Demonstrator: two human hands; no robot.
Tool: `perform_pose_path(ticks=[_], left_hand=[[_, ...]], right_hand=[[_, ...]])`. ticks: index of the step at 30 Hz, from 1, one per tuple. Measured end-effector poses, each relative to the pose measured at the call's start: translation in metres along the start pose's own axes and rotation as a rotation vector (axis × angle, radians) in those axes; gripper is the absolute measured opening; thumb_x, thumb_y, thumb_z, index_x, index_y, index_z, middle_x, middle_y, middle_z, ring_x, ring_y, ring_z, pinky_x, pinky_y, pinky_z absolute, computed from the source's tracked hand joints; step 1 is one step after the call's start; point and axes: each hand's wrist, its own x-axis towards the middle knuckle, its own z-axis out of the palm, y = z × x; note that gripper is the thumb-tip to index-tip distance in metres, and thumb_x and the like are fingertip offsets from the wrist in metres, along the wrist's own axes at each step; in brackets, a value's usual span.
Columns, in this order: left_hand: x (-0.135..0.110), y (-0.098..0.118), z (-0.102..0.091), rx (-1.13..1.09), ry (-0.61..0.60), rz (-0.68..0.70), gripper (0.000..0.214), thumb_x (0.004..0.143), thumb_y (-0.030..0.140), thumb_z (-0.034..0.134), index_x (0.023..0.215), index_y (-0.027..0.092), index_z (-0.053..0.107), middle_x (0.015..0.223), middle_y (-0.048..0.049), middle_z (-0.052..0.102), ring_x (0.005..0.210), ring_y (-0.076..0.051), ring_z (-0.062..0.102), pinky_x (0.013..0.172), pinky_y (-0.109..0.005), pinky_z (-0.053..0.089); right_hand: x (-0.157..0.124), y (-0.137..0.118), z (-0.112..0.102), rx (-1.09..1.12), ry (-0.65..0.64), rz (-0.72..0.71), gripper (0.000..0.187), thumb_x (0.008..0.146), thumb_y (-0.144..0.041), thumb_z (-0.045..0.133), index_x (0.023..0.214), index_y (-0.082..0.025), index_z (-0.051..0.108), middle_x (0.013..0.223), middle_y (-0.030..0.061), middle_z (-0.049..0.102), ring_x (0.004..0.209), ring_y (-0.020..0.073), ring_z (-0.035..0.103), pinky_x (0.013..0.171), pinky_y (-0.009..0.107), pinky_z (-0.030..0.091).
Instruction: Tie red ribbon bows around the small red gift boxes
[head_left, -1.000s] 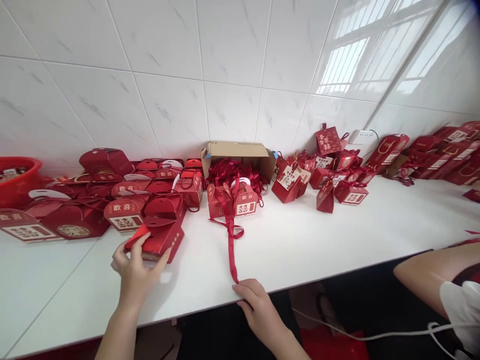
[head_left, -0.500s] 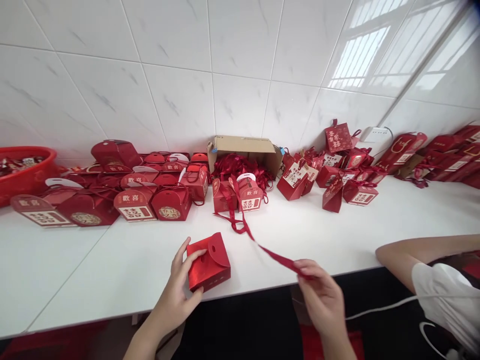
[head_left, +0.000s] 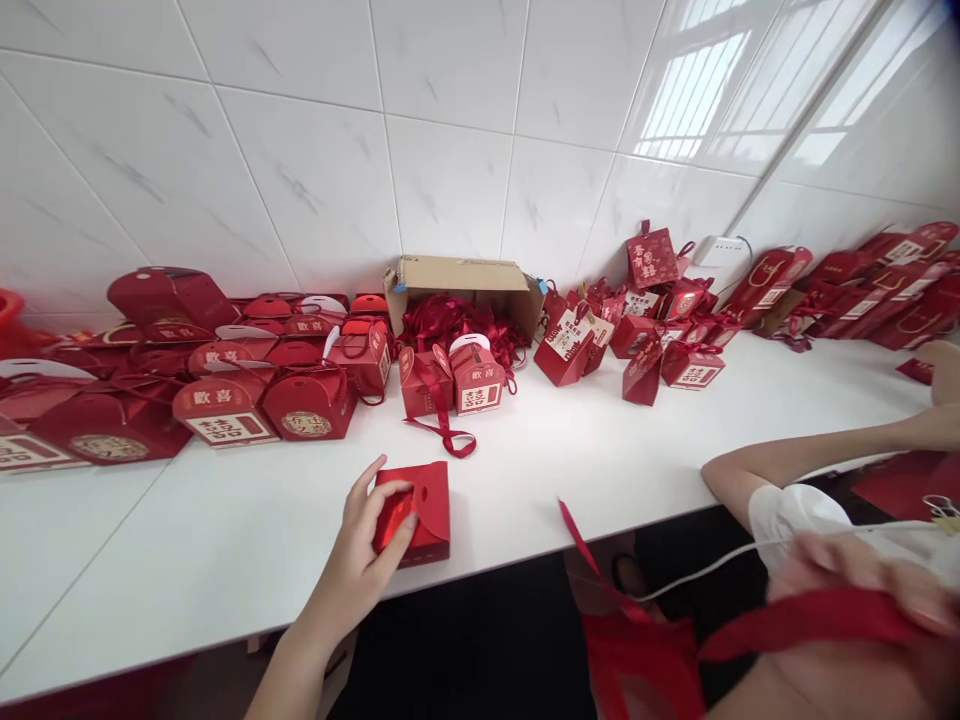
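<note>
My left hand point(head_left: 366, 545) rests on a small red gift box point(head_left: 435, 505) near the table's front edge. Fingers and thumb are closed over its top and left side, where a flap with a round hole shows. Out at the lower right, my right hand point(head_left: 832, 680) is smeared by motion and closed on a red ribbon point(head_left: 814, 622). The ribbon's loose end point(head_left: 577, 530) trails in front of the table edge. Another ribbon point(head_left: 450, 440) lies curled on the table in front of two small printed boxes point(head_left: 478, 380).
A cardboard box point(head_left: 465, 272) full of red ribbons stands by the tiled wall. Rows of red gift boxes point(head_left: 307, 405) line the left, with more boxes and bags point(head_left: 675, 370) at right. A co-worker's arm point(head_left: 810, 455) rests at the right edge; a white cable point(head_left: 705, 570) hangs nearby.
My right hand has swung far to the right, drawing the ribbon away from the ribbon box. My left hand has stayed on the gift box, its thumb now on top. The view has shifted right.
</note>
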Motion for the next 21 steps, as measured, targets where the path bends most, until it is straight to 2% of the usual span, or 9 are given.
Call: perform_pose_path(ticks=[2,3,5,6,8,10,12,15,21], left_hand=[[0.004,0.003,0.007,0.025,-0.034,0.038,0.027,0.090,0.036,0.049,0.113,0.026,0.055,0.148,-0.0083,0.028,0.138,-0.032,0.029,0.105,-0.049,0.040],[0.005,0.004,0.010,0.041,-0.053,0.059,0.027,0.089,0.035,0.049,0.115,0.027,0.055,0.148,-0.0080,0.028,0.138,-0.031,0.029,0.105,-0.049,0.040],[0.006,0.006,0.015,0.078,-0.074,0.113,0.028,0.090,0.032,0.049,0.116,0.029,0.055,0.148,-0.0064,0.029,0.139,-0.029,0.027,0.109,-0.050,0.035],[0.006,0.007,0.017,0.095,-0.073,0.145,0.028,0.090,0.031,0.048,0.117,0.029,0.054,0.149,-0.0056,0.029,0.140,-0.028,0.024,0.111,-0.051,0.031],[0.006,0.010,0.020,0.118,-0.066,0.202,0.028,0.091,0.028,0.047,0.118,0.029,0.053,0.149,-0.0052,0.028,0.142,-0.028,0.019,0.113,-0.052,0.027],[0.006,0.012,0.022,0.130,-0.061,0.232,0.028,0.091,0.026,0.047,0.118,0.028,0.052,0.149,-0.0059,0.028,0.142,-0.028,0.017,0.113,-0.053,0.027],[0.006,0.014,0.022,0.135,-0.056,0.244,0.028,0.090,0.024,0.047,0.117,0.027,0.053,0.148,-0.0063,0.030,0.140,-0.029,0.019,0.111,-0.054,0.029],[0.008,0.015,0.022,0.142,-0.032,0.260,0.027,0.089,0.024,0.049,0.115,0.027,0.056,0.146,-0.0062,0.034,0.138,-0.030,0.022,0.110,-0.054,0.030],[0.012,0.017,0.021,0.128,-0.031,0.260,0.027,0.088,0.022,0.050,0.113,0.026,0.059,0.138,-0.0069,0.044,0.131,-0.029,0.033,0.106,-0.051,0.037]], right_hand=[[0.002,0.008,0.032,0.189,0.101,0.047,0.007,0.082,-0.038,0.065,0.088,-0.034,0.066,0.069,0.0004,0.060,0.073,0.0218,0.061,0.067,0.040,0.048],[-0.001,0.010,0.048,0.215,0.053,0.139,0.014,0.079,-0.035,0.069,0.091,-0.030,0.065,0.068,-0.0001,0.061,0.070,0.0195,0.061,0.065,0.036,0.047],[-0.009,0.011,0.081,0.222,-0.282,0.415,0.024,0.081,-0.032,0.067,0.103,-0.025,0.058,0.073,0.0006,0.065,0.070,0.0179,0.062,0.062,0.032,0.046],[-0.014,0.011,0.097,0.256,-0.434,0.510,0.023,0.083,-0.034,0.064,0.101,-0.025,0.052,0.069,-0.0014,0.064,0.065,0.0164,0.062,0.059,0.029,0.045],[-0.023,0.013,0.124,0.320,-0.686,0.643,0.022,0.086,-0.038,0.059,0.091,-0.024,0.043,0.060,-0.0067,0.059,0.051,0.0121,0.056,0.053,0.025,0.042],[-0.027,0.018,0.145,0.327,-0.859,0.709,0.026,0.087,-0.042,0.056,0.087,-0.024,0.038,0.055,-0.0097,0.054,0.042,0.0085,0.047,0.046,0.021,0.036],[-0.027,0.023,0.160,0.288,-0.947,0.721,0.027,0.086,-0.043,0.056,0.085,-0.024,0.036,0.053,-0.0109,0.052,0.040,0.0070,0.041,0.043,0.019,0.032],[-0.020,0.025,0.172,0.242,-1.004,0.693,0.028,0.085,-0.040,0.058,0.084,-0.023,0.036,0.052,-0.0111,0.052,0.043,0.0075,0.044,0.046,0.019,0.032],[-0.013,0.024,0.174,0.299,-1.111,0.639,0.025,0.085,-0.038,0.058,0.084,-0.022,0.039,0.054,-0.0099,0.054,0.052,0.0091,0.051,0.055,0.021,0.038]])
